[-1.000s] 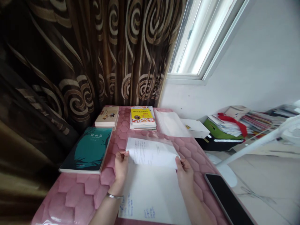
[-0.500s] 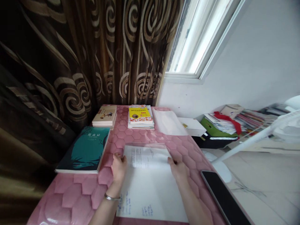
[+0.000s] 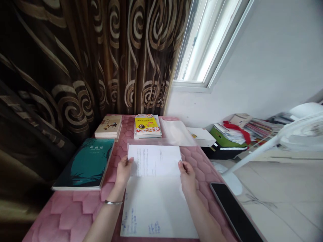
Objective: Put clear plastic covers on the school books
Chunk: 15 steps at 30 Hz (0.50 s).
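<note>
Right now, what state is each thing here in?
Printed page, held at both sides, text showing
Left hand, pinching the left edge
Right hand, pinching the right edge
Teal book, closed, lying flat
Yellow-covered book, closed, on a stack
Phone, face up, screen dark
Curtain, hanging in folds
Fan, spinning or still: cannot tell

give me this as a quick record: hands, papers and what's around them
left hand: pinching the left edge of the printed sheet
right hand: pinching its right edge
nearer the person: white paper with blue handwriting
left side: teal book, tan books beyond
far side: yellow-covered book, translucent sleeves
right side: dark-screened device
surface: pink hexagon-patterned cover
</note>
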Each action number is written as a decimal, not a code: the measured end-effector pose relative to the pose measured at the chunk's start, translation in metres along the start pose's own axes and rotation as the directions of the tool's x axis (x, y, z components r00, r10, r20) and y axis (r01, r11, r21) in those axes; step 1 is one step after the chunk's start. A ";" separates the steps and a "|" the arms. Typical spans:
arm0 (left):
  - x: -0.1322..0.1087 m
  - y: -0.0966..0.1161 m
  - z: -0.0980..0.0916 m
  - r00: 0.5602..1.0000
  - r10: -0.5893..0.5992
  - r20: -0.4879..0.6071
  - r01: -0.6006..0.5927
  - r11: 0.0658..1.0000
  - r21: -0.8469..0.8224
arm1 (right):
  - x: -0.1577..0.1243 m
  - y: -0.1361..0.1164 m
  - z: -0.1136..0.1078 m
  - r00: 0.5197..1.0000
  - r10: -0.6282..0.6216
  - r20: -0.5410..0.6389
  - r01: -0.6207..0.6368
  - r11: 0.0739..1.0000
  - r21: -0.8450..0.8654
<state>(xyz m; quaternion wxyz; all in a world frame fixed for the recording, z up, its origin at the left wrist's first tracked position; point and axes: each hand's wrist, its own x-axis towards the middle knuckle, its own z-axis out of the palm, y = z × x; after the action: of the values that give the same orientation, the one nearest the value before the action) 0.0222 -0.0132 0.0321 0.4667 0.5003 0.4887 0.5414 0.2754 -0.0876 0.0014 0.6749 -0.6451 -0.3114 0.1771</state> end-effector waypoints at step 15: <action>-0.011 -0.009 0.000 0.995 0.082 -0.054 -0.084 0.996 -0.037 | 0.003 0.003 0.005 0.997 -0.076 -0.004 0.075 0.995 -0.067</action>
<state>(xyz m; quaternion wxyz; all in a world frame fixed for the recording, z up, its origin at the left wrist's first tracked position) 0.0234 -0.0234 0.0221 0.4405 0.4966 0.4691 0.5825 0.2749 -0.0820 -0.0009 0.6602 -0.6555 -0.3392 0.1389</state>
